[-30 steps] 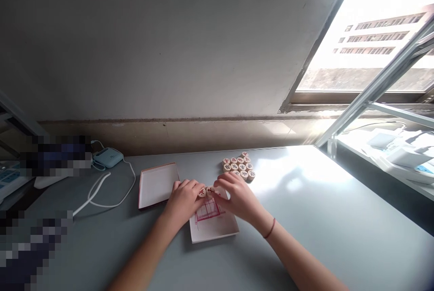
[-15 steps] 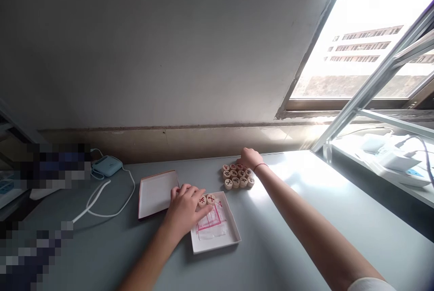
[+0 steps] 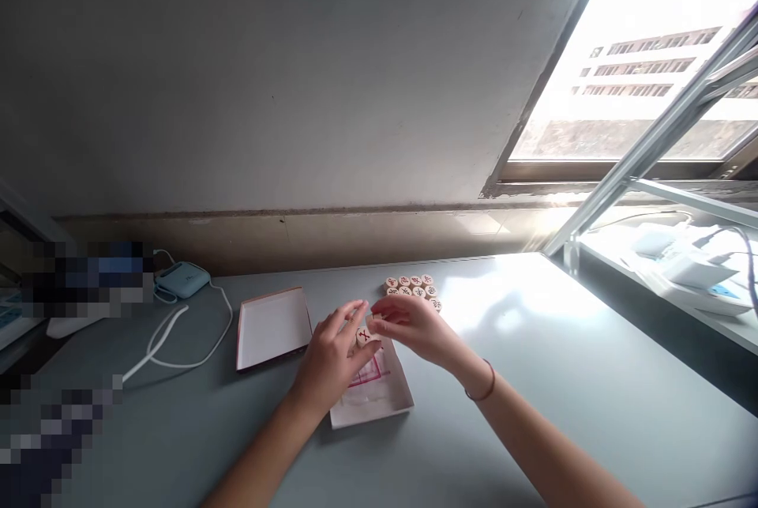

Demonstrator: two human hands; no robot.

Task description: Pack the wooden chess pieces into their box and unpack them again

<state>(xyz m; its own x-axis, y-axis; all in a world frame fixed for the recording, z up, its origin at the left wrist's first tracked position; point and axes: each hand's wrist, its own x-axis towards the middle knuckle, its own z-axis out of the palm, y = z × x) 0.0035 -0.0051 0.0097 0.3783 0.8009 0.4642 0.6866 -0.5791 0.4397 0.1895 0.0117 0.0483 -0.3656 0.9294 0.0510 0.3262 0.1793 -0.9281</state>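
Observation:
A shallow white box [image 3: 403,397] holds a clear plastic bag printed with pink lines and round wooden Chinese chess pieces at its far end. One piece with a red character [image 3: 363,336] shows between the thumb and forefinger of my left hand [image 3: 337,346]. That hand is spread over the box's far left corner, its fingers apart. Close beside it, my right hand [image 3: 414,325] pinches another Chinese chess piece [image 3: 373,321] above the far edge of the box. Behind my right hand, more chess pieces [image 3: 416,281] stand in rows on the table, partly covered by the hand.
The box lid [image 3: 272,326] lies inside-up to the left of the box. Farther left are a light blue device [image 3: 185,280] and a looped white cable [image 3: 228,318]. A metal frame [image 3: 598,192] and a shelf with white objects stand at the right.
My right hand has come from the rows of pieces back to the box with a piece. My left hand has stayed over the box. The view has shifted slightly.

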